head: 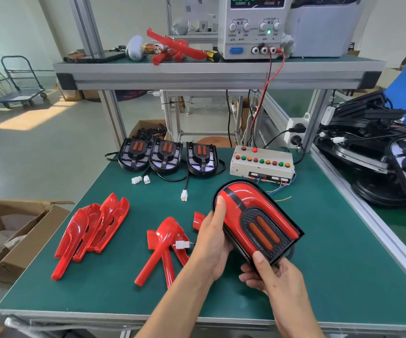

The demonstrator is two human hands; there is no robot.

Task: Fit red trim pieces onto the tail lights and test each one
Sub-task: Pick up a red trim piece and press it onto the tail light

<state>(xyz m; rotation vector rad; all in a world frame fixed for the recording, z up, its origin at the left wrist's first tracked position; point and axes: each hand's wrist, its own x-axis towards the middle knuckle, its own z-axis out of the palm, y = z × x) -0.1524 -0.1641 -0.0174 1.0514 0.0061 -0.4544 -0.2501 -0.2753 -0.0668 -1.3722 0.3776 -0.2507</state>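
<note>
— Trim is my worry here. I have the tail light (255,220) up off the tabletop (319,264), tilted, with red trim (243,191) already over its face on both sides. My left hand (211,242) is wrapped around the left edge, thumb flat on the red near the rounded end. My right hand (275,276) cups the squared end from below, thumb pressing the lower corner.

— So both hands are closed on it. What might slip?

— If a clip has not seated, the piece could spring up once I ease my thumbs off. I cannot see the clips, so I judge by feel only.

— And pressing harder?

— Too much thumb on thin plastic could crack it or scuff the gloss.

— What about testing?

— Its white connector (181,245) lies beside my left wrist, on the loose trim pieces (163,247). The lead could snag those when I carry the lamp to the test box (261,164).

— The other lamps?

— Three bare lamps (165,157) wait at the back, well apart, each with its plug loose. Picking the wrong plug would test the wrong unit. More red pieces (92,230) lie stacked at my left.
</note>
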